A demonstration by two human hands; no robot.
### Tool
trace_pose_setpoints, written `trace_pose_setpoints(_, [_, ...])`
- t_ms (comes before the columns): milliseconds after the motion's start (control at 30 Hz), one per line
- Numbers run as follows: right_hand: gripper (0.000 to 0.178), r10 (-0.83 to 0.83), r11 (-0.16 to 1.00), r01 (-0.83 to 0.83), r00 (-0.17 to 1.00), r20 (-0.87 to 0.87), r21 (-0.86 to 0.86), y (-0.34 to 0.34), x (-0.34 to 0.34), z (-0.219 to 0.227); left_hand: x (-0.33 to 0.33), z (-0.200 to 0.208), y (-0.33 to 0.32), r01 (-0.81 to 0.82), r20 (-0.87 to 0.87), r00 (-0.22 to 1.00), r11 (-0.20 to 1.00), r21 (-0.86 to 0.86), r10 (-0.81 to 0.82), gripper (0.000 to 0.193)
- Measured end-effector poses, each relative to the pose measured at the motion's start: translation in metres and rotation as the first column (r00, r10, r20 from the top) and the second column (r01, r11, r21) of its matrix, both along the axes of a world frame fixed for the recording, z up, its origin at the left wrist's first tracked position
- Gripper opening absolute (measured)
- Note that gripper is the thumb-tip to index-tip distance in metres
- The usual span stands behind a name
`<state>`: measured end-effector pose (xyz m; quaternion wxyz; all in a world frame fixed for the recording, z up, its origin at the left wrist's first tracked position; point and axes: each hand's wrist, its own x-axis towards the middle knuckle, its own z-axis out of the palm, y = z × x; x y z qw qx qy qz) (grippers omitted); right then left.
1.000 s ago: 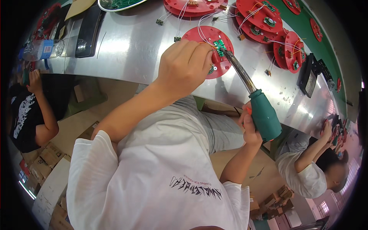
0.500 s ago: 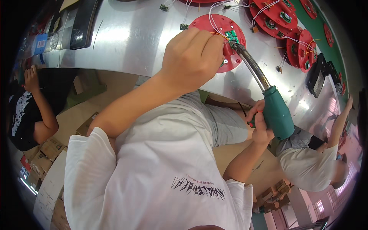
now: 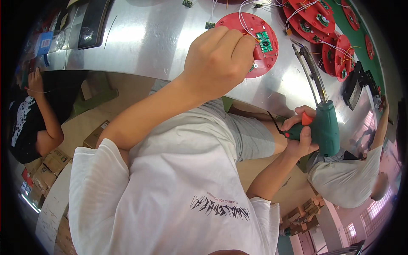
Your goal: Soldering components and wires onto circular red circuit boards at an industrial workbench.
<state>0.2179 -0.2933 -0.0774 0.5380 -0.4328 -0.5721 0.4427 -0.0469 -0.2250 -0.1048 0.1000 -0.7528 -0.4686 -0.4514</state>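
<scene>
My right hand (image 3: 301, 131) grips a green pistol-shaped soldering gun (image 3: 326, 127) with a red trigger. Its metal barrel and thin feed tube point up, with the tip over the table, apart from the disc. My left hand (image 3: 216, 63) is closed in a pinch over a round red plastic disc (image 3: 267, 63); its fingertips are hidden, so what they hold cannot be made out. Beside those fingers, a small green circuit board (image 3: 264, 41) lies on the disc, and a thin orange wire runs to it. White wires (image 3: 243, 17) trail from the disc's far side.
More red discs with wires (image 3: 312, 21) are piled at the right on the metal table (image 3: 144, 46). Small circuit boards (image 3: 209, 25) lie beyond my left hand. A black tray (image 3: 94, 23) sits at the left. Other people are at both sides; cardboard boxes (image 3: 55, 163) stand below left.
The soldering gun has pulled back to the right, its tip leaving the green board. My left hand and the disc have shifted slightly right in the picture.
</scene>
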Motion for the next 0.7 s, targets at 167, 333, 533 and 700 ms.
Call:
trace_pose_setpoints(167, [0.047, -0.005, 1.0, 0.005, 0.998, -0.067, -0.005, 0.004, -0.006, -0.004, 0.001, 0.011, -0.006, 0.006, 0.021, 1.0, 0.986, -0.166, -0.002, 0.013])
trace_pose_setpoints(333, [0.048, 0.024, 0.998, -0.031, 0.992, -0.127, -0.057, 0.004, -0.005, -0.002, -0.007, 0.012, -0.005, 0.057, 0.056, 0.997, 0.975, -0.216, -0.046, 0.014])
trace_pose_setpoints(533, [0.047, -0.011, 0.999, 0.003, 0.988, 0.155, 0.047, -0.017, -0.024, 0.0, -0.026, 0.021, -0.004, 0.1, 0.159, 0.983, 0.994, -0.038, -0.093, 0.022])
trace_pose_setpoints(700, [0.046, 0.008, 1.0, -0.009, 0.985, 0.172, 0.002, -0.025, -0.032, 0.006, -0.021, 0.028, -0.015, 0.136, 0.127, 0.983, 0.991, 0.009, -0.136, 0.03])
